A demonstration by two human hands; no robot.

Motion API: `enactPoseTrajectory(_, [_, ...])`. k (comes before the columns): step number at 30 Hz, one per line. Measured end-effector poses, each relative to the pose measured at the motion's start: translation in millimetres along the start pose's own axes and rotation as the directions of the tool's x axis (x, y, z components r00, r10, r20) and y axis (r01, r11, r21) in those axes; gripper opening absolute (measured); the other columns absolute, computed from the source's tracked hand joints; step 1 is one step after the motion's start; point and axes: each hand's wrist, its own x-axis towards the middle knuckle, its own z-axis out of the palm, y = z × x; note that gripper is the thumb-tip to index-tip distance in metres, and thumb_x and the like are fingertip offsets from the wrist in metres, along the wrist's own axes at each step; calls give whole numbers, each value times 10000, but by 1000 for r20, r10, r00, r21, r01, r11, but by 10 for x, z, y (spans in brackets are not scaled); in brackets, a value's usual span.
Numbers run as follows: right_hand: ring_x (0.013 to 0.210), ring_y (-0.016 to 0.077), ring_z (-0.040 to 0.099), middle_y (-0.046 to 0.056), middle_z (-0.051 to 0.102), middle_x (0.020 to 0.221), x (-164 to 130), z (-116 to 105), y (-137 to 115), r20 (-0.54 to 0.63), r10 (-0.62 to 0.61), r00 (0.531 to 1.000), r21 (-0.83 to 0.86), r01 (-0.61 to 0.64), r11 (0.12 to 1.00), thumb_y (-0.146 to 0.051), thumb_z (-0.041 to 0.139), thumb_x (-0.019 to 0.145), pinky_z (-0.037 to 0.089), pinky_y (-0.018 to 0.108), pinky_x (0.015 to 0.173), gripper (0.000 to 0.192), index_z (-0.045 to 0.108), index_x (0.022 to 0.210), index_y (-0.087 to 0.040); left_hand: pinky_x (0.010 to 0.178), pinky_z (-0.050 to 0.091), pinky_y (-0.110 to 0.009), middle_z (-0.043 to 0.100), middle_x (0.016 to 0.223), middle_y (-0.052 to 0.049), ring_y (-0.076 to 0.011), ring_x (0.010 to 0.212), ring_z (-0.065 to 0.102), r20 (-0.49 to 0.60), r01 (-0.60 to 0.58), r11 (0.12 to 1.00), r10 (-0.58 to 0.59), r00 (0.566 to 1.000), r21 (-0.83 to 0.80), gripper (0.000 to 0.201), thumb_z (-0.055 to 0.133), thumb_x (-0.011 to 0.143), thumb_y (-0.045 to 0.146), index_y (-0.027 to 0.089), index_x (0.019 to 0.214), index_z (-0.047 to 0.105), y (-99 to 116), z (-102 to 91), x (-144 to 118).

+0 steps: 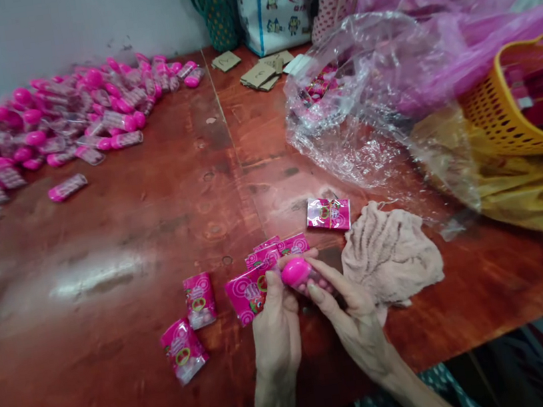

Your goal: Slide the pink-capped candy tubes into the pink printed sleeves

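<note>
Enclosing pink balls [303,288], a transparent container [314,277] with domed, glossy pink cap [295,271] sits grasped between left hand [276,327] and right hand [353,317].

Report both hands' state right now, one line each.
Left hand: partly curled at the capped end of a clear plastic, pink-capped container; whether it grips cannot be told.
Right hand: closed, holding that container.
</note>
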Motion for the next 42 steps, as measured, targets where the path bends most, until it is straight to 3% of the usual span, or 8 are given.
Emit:
enactPoseTrajectory(7, [862,134,623,5,655,1047,-21,-53,-44,-50,-6,999,-45,4,999,-187,548,844,501,215,760,339,546,1177,-252,888,422,-337,646,1078,-67,-213,1024,562,-6,-2,995,2,1000,97,335,402,884,363,190,1031,649,-1,37,12])
enactPoseTrajectory(12, [899,189,600,60,626,995,14,-153,-15,-86,89,992,-105,-97,990,-243,436,903,490,331,791,346,469,1247,-230,819,444,-304,690,833,-53,-191,857,611,-164,-145,959,188,968,243,285,489,840,349,162,789,698,11,-47,18])
enactPoseTrajectory(18, [1167,265,385,133,446,1225,87,-130,-231,-105,-161,981,-366,113,924,-246,486,866,315,442,974,409,459,1266,-166,611,463,-267,656,619,-36,-165,592,584,-163,-31,914,105,981,404,226,620,741,333,161,603,669,18,-84,-77])
enactPoseTrajectory(23, [820,176,531,19,587,792,157,-80,-426,8,-74,997,-115,74,991,-195,611,795,429,298,746,21,620,777,-197,608,459,-250,658,616,-7,-166,617,581,-111,20,826,52,992,564,38,689,652,182,186,614,691,16,-14,-203])
enactPoseTrajectory(25, [714,157,507,-4,539,671,162,-79,-431,-31,-36,999,-87,33,996,-188,588,812,410,278,666,177,558,638,-191,577,453,-237,642,578,-7,-153,580,567,-42,47,794,-27,999,606,61,700,627,141,163,574,682,63,-40,-256])
enactPoseTrajectory(31, [679,151,456,-8,496,636,107,-99,-376,14,-68,998,-208,69,976,-215,499,874,349,277,635,268,523,608,-190,650,487,-214,672,913,-32,-144,748,601,-52,-170,886,213,976,432,449,718,629,132,255,1053,637,239,-231,-381])
enactPoseTrajectory(36, [640,141,438,-16,474,589,52,-24,-374,95,-114,989,-289,137,947,-229,471,893,335,277,618,340,464,555,-188,699,480,-179,652,856,-22,-133,791,593,-78,-289,832,367,927,474,226,732,598,92,190,798,693,221,-232,-393])
enactPoseTrajectory(42, [614,144,416,-2,469,570,61,-22,-298,255,-203,945,-349,286,892,-300,387,926,344,279,593,403,477,549,-187,642,466,-195,648,741,-22,-128,681,579,-37,-210,853,258,966,478,87,703,646,126,159,726,692,265,-260,-325])
